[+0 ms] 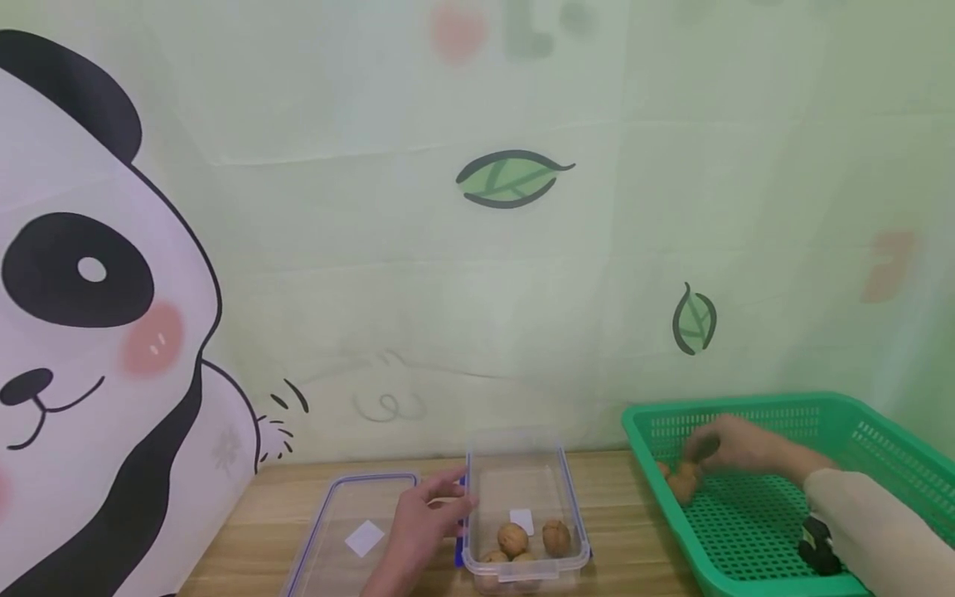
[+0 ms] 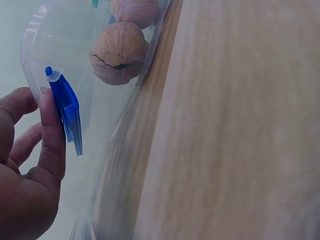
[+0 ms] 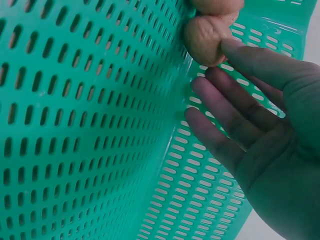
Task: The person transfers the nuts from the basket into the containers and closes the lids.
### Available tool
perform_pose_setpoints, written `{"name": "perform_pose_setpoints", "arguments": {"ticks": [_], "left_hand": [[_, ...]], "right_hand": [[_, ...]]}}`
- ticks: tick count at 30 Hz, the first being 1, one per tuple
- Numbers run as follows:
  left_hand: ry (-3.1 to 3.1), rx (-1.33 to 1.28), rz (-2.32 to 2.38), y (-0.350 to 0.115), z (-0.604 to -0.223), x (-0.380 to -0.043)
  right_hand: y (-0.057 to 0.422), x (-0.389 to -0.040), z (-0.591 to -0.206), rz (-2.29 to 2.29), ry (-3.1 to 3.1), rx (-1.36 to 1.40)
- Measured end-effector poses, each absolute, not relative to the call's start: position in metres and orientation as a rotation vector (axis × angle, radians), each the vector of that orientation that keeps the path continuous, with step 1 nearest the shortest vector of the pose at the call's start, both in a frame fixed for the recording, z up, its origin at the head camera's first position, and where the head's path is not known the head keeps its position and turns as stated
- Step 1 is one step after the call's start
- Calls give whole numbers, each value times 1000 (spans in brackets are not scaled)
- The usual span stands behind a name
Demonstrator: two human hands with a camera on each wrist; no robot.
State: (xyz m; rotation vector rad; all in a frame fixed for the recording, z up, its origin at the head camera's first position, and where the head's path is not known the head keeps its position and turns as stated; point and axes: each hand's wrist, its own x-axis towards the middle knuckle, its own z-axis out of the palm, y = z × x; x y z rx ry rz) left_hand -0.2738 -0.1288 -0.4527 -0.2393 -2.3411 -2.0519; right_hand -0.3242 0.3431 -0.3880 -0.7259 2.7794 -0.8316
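Observation:
A clear plastic box (image 1: 507, 485) with blue side latches stands on the table, holding several walnuts (image 2: 116, 52) near its front end. At its left rim, my left hand (image 1: 421, 522) grips the box wall with thumb and finger beside a blue latch (image 2: 67, 110). My right hand (image 1: 734, 448) reaches into the green basket (image 1: 664, 497) on the right. Between its thumb and index finger it pinches a walnut (image 3: 204, 40); the other fingers are extended. Another walnut (image 3: 217, 5) lies against it by the basket wall.
A clear lid (image 1: 328, 539) with a blue seal and a white label lies left of the box. Inside the basket sits a small black object (image 1: 818, 547), partly behind the sleeve. A printed panda curtain (image 1: 373, 249) hangs behind the wooden table (image 1: 619, 531).

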Motion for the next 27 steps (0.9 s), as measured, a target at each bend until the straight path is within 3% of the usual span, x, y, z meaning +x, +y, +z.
{"name": "perform_pose_setpoints", "arguments": {"ticks": [10, 27], "left_hand": [[-2324, -233, -2068, -129, -454, -274], [-2298, -249, -2084, -129, -455, -274]], "right_hand": [[336, -322, -387, -839, 2726, -563], [345, -317, -377, -946, 2664, -663]]}}
